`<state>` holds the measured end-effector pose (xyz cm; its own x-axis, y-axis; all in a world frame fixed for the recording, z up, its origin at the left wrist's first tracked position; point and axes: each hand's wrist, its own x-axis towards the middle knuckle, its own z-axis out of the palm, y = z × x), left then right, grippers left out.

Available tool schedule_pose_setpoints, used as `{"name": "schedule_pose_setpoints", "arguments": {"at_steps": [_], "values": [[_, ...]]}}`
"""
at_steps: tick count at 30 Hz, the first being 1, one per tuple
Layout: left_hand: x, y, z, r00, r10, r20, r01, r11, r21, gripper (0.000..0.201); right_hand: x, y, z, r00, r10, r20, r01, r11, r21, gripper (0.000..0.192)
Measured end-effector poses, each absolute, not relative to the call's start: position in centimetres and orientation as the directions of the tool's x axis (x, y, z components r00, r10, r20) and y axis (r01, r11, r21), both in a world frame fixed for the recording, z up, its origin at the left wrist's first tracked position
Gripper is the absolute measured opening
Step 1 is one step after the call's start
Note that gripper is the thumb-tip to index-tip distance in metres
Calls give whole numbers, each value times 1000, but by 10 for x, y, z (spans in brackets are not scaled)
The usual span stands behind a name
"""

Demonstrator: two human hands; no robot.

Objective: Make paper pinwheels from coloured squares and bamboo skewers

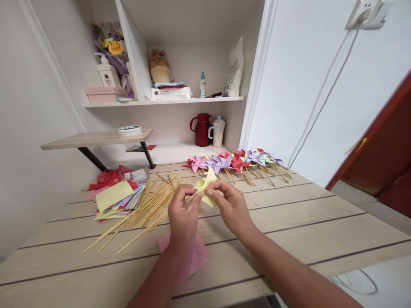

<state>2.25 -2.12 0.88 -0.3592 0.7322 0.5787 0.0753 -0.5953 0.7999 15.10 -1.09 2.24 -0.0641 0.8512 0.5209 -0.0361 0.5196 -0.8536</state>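
Head view: a yellow paper pinwheel is held above the tabletop, pinched at its folded tips between the fingertips of the left hand and the right hand. Both hands are closed on the paper; neither is free. A pink paper square lies flat beneath the left wrist. Bamboo sticks are spread loosely just left of the hands, beside a stack of coloured paper. Finished pinwheels are laid in a row at the far edge. Risk, as judged: the gathered tips could spring apart if either pinch is loosened, and the thin paper could crease or tear under too tight a grip.
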Motion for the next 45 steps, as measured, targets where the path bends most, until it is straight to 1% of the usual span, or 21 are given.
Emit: {"name": "schedule_pose_setpoints", "arguments": {"at_steps": [3,7,10,12,15,18,21,24,26,31,33,34,35,38,39,42,45], "values": [[22,-22,11,-358,663,657,137,-659,740,12,150,-11,23,-50,848,527,-26,527,-850,10],[21,-23,14,-333,570,751,266,-708,655,13,147,-12,23,-24,841,540,12,540,-842,10],[20,-23,14,-330,517,789,341,-715,611,14,145,-12,22,2,830,558,47,558,-829,10],[20,-21,13,-337,507,794,357,-711,606,15,143,-12,22,17,824,566,66,564,-823,10],[22,-19,12,-352,526,774,338,-700,629,15,141,-11,21,31,822,569,78,565,-821,10],[24,-18,11,-389,589,709,263,-666,698,13,141,-8,20,31,825,564,62,562,-825,9],[25,-19,11,-398,668,629,178,-617,767,10,142,-5,18,24,830,557,17,557,-830,10],[25,-20,12,-377,704,602,150,-595,789,7,142,-3,16,43,834,550,-54,552,-832,11],[24,-20,12,-385,707,594,148,-587,796,5,141,-3,15,48,850,525,-111,527,-842,19],[24,-18,12,-427,728,537,113,-546,830,6,140,-3,17,19,900,435,-257,425,-868,56],[24,-18,12,-439,745,502,70,-528,846,9,139,-1,17,15,916,400,-301,386,-872,64],[25,-18,12,-445,761,473,33,-513,858,12,139,-1,16,8,923,385,-324,367,-872,63],[26,-18,11,-450,781,434,-13,-491,871,15,139,0,16,-5,928,373,-344,349,-872,57],[28,-19,11,-432,851,299,-161,-399,903,24,139,1,14,-49,923,381,-368,338,-866,27],[28,-19,12,-423,867,264,-196,-372,907,26,139,1,13,-56,917,394,-360,350,-865,21],[29,-19,12,-420,879,227,-237,-348,907,27,140,1,13,-42,904,425,-316,391,-864,16],[28,-19,11,-439,854,279,-188,-391,901,24,141,0,13,-32,893,449,-264,426,-865,14]]}}
